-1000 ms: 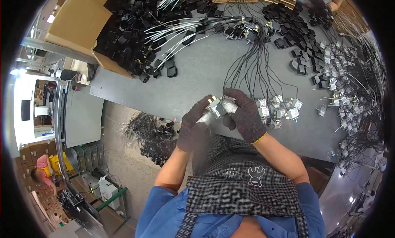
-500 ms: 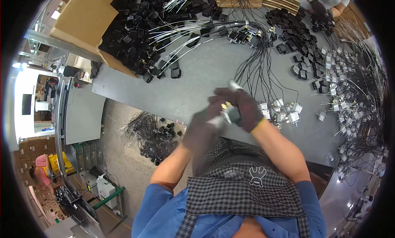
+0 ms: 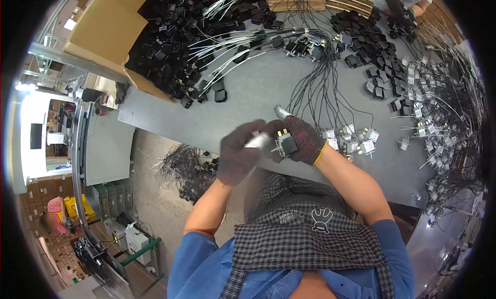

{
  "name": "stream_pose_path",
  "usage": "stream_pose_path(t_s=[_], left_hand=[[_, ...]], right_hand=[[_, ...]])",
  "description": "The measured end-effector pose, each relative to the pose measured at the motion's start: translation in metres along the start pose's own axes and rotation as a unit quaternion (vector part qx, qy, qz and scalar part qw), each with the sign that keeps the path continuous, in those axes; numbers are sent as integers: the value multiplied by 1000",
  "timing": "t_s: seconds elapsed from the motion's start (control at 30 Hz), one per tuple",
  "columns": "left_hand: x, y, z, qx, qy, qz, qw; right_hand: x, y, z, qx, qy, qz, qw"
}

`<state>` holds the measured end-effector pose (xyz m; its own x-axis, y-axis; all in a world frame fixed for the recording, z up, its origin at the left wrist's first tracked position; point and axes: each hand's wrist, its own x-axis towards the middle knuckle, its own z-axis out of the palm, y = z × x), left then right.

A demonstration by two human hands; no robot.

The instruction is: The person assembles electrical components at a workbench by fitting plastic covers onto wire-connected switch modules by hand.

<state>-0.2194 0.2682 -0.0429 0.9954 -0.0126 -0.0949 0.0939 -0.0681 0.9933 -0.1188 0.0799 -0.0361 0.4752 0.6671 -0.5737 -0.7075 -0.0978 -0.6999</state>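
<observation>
Item one: a small black plug block [image 3: 289,145], with brass prongs [image 3: 282,132], is being held above the grey table [image 3: 248,87], just inside its near edge. The prongs are standing side by side and pointing at the far edge, leaning slightly toward the left; the body is looking nearly square, its long axis hard to make out.

Right hand [image 3: 306,140], dark glove with yellow cuff: fingers are gripping the block at its right side; one silvery-wrapped fingertip is extending toward the far edge.

Left hand [image 3: 238,153], dark glove: fingers are curling just beside the block, blurred; whether they are gripping anything is unclear.

Clear plugs [image 3: 368,146], a small cluster: lying beside the right hand, near edge. Black wires [image 3: 326,72]: running from the cluster side toward the far edge.

Black housings [image 3: 170,46], heaped: spilling from a cardboard box [image 3: 106,25] at the far left corner. Cardboard sheets [image 3: 297,0]: stacking up at the far edge. Wired plugs [image 3: 418,87], many: crowding the right edge. Co-worker's gloved hand [image 3: 397,6]: reaching in at the far right corner.
</observation>
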Motion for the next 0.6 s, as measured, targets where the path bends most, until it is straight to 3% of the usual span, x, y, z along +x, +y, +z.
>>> stream_pose_path(t_s=[0.03,0.07,0.17,0.27,0.33,0.4,0.47,0.6], left_hand=[[-4,-7,-4,-42,92,-3,995],[-8,-10,-5,-82,186,-6,979],[-14,1,1,-29,275,-43,960],[-18,-14,-1,-30,283,-41,958],[-17,-19,-2,-32,280,-41,959],[-18,-22,0,-35,279,-41,959],[-18,-24,8,-76,257,9,963],[-18,-32,20,9,258,80,963]], right_hand=[[20,32,-24,173,-145,-36,974],[22,34,-28,173,-145,-34,974],[22,28,-27,187,-229,-29,955],[13,28,-18,141,-151,6,978],[14,36,-16,93,-63,-45,993],[19,45,-20,123,-115,-79,983],[17,44,-10,24,-11,-135,990],[15,40,-4,22,9,-128,991]])
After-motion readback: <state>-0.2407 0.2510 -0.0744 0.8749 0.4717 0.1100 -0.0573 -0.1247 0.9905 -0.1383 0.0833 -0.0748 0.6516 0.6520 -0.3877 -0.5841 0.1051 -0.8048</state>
